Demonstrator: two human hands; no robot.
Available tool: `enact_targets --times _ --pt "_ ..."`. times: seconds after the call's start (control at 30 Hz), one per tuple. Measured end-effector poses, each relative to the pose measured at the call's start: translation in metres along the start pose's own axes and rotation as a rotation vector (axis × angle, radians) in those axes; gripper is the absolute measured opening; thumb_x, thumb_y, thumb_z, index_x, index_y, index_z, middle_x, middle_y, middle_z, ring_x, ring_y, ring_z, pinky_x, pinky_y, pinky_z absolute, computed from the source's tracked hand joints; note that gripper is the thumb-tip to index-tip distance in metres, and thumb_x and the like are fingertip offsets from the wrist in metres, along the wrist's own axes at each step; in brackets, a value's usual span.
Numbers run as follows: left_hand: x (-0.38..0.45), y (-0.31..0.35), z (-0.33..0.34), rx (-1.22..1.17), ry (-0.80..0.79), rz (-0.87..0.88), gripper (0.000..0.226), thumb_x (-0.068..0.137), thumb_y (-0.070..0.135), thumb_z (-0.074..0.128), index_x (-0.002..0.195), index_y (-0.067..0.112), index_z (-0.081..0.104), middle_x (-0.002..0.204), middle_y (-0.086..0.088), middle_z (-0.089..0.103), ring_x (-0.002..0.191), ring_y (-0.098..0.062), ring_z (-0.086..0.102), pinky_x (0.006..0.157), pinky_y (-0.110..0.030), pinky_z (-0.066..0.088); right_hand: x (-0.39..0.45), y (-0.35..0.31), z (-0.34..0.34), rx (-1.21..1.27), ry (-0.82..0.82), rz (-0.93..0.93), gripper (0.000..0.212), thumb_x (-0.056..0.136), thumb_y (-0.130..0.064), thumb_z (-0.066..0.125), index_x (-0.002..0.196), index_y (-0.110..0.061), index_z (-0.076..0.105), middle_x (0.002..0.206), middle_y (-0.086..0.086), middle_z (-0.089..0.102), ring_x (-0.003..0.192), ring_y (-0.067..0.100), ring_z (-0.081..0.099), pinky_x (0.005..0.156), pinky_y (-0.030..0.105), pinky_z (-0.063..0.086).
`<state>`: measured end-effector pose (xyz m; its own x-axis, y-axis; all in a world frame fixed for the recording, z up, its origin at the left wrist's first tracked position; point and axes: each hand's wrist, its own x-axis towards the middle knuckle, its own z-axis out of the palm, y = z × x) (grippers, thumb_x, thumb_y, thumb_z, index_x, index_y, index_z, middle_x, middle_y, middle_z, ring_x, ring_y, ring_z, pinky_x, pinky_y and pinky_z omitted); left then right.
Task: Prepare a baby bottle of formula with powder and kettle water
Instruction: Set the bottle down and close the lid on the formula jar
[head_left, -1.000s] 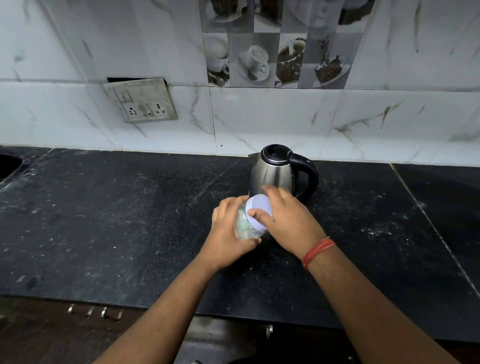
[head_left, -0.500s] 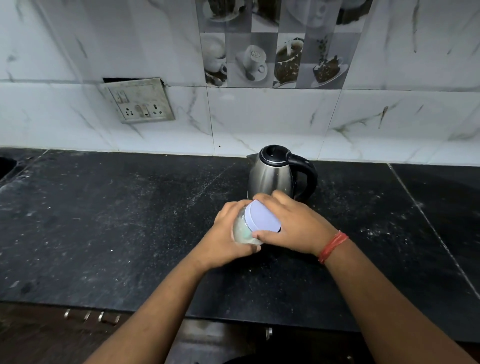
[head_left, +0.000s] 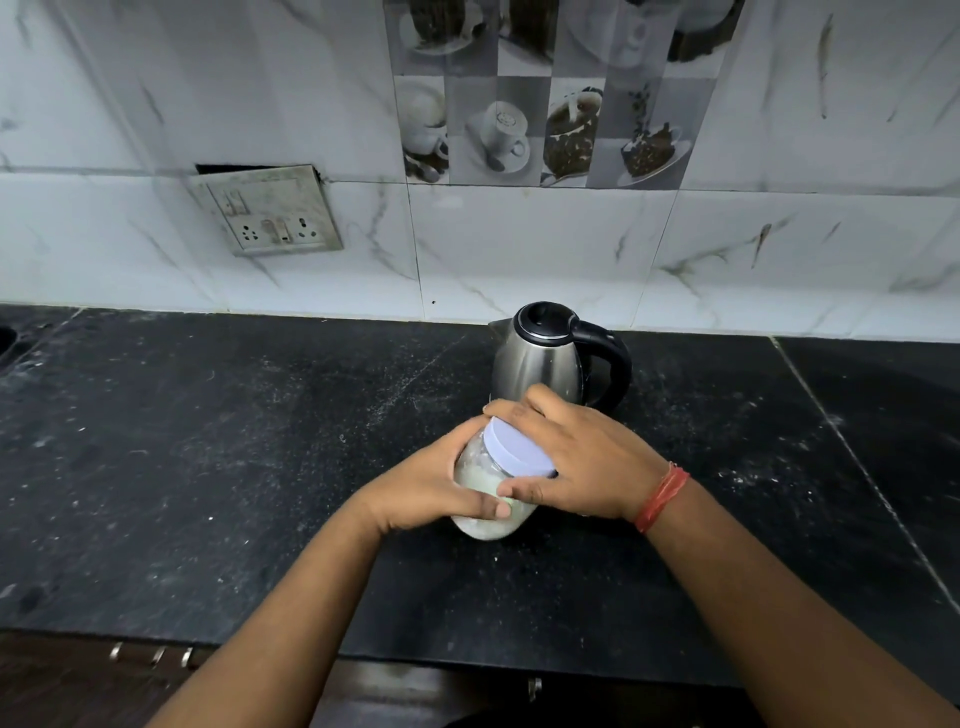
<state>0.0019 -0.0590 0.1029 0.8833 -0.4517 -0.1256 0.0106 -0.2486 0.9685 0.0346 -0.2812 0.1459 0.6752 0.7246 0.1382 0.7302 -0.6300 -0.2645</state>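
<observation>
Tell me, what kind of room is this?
Most likely a home kitchen. A steel electric kettle stands on a dark stone counter, and the marble-look wall has tiles with coffee cup pictures and a socket plate. Two hands hold a powder jar in front.

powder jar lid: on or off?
On. The pale lid still caps the tilted jar; right hand grips it, left hand holds the body. Whether loosened: cannot tell.
</observation>
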Motion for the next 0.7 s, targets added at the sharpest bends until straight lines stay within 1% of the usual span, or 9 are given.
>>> enact_targets --times 0.07,0.13,0.2,0.27,0.37,0.43,0.5,0.6,0.7 --pt "0.005 0.003 0.004 0.008 0.064 0.004 0.083 0.073 0.017 0.09 0.142 0.038 0.047 0.13 0.007 0.066 0.122 -0.015 0.064 0.104 -0.034 0.052 0.004 0.0 0.003 -0.026 0.076 0.057 0.077 0.082 -0.079 0.04 0.143 -0.031 0.04 0.112 -0.005 0.045 0.088 0.021 0.06 0.076 0.037 0.051" --pt "0.013 0.006 0.011 0.099 0.181 0.057 0.083 0.072 0.02 0.091 0.139 0.041 0.047 0.129 0.011 0.063 0.122 -0.017 0.06 0.102 -0.034 0.052 0.008 -0.002 0.009 -0.059 0.137 0.191 0.078 0.083 -0.08 0.033 0.142 -0.03 0.04 0.117 -0.002 0.048 0.09 0.027 0.064 0.076 0.04 0.052" --pt "0.021 0.005 0.018 0.261 0.312 0.082 0.089 0.067 0.032 0.092 0.142 0.041 0.043 0.133 0.019 0.054 0.128 -0.016 0.047 0.104 -0.031 0.043 0.015 -0.007 0.017 -0.056 0.173 0.359 0.084 0.082 -0.082 0.024 0.144 -0.028 0.039 0.125 0.002 0.051 0.096 0.031 0.065 0.078 0.04 0.053" --pt "0.026 0.003 0.021 0.334 0.398 0.07 0.093 0.066 0.034 0.092 0.144 0.041 0.041 0.133 0.024 0.048 0.127 -0.012 0.039 0.104 -0.027 0.036 0.019 -0.01 0.02 -0.014 0.165 0.475 0.086 0.082 -0.083 0.024 0.146 -0.027 0.037 0.131 0.004 0.05 0.102 0.033 0.064 0.08 0.04 0.052" --pt "0.027 -0.001 0.013 0.226 0.324 0.052 0.09 0.067 0.033 0.094 0.142 0.044 0.044 0.136 0.018 0.054 0.13 -0.013 0.049 0.107 -0.033 0.046 0.021 -0.002 0.009 0.029 0.051 0.396 0.085 0.082 -0.082 0.03 0.149 -0.031 0.029 0.136 0.001 0.044 0.111 0.032 0.061 0.085 0.039 0.049" --pt "0.023 0.006 0.003 0.106 0.193 0.021 0.084 0.073 0.017 0.092 0.136 0.047 0.046 0.132 0.012 0.062 0.123 -0.005 0.06 0.099 -0.024 0.051 0.02 0.008 -0.006 0.098 -0.059 0.258 0.083 0.085 -0.079 0.041 0.154 -0.038 0.021 0.137 -0.006 0.038 0.116 0.025 0.058 0.092 0.038 0.049" --pt "0.02 0.013 -0.007 0.013 0.06 -0.011 0.084 0.074 0.013 0.089 0.139 0.044 0.046 0.133 0.009 0.065 0.123 -0.004 0.062 0.099 -0.022 0.05 0.02 0.016 -0.017 0.134 -0.113 0.133 0.082 0.083 -0.079 0.047 0.154 -0.048 0.017 0.131 -0.013 0.036 0.111 0.018 0.057 0.093 0.038 0.051" --pt "0.021 0.015 -0.018 -0.101 -0.072 -0.02 0.087 0.073 0.018 0.084 0.149 0.025 0.043 0.144 -0.004 0.061 0.135 -0.021 0.057 0.11 -0.033 0.047 0.024 0.016 -0.02 0.131 -0.06 0.018 0.079 0.081 -0.081 0.047 0.15 -0.05 0.025 0.118 -0.016 0.036 0.095 0.009 0.054 0.082 0.034 0.053" --pt "0.024 0.016 -0.021 -0.119 -0.086 -0.021 0.085 0.072 0.019 0.084 0.148 0.021 0.045 0.141 -0.008 0.062 0.134 -0.026 0.058 0.109 -0.037 0.048 0.027 0.012 -0.016 0.107 0.034 -0.018 0.075 0.082 -0.08 0.043 0.144 -0.039 0.038 0.115 -0.012 0.04 0.087 0.009 0.053 0.074 0.033 0.052"
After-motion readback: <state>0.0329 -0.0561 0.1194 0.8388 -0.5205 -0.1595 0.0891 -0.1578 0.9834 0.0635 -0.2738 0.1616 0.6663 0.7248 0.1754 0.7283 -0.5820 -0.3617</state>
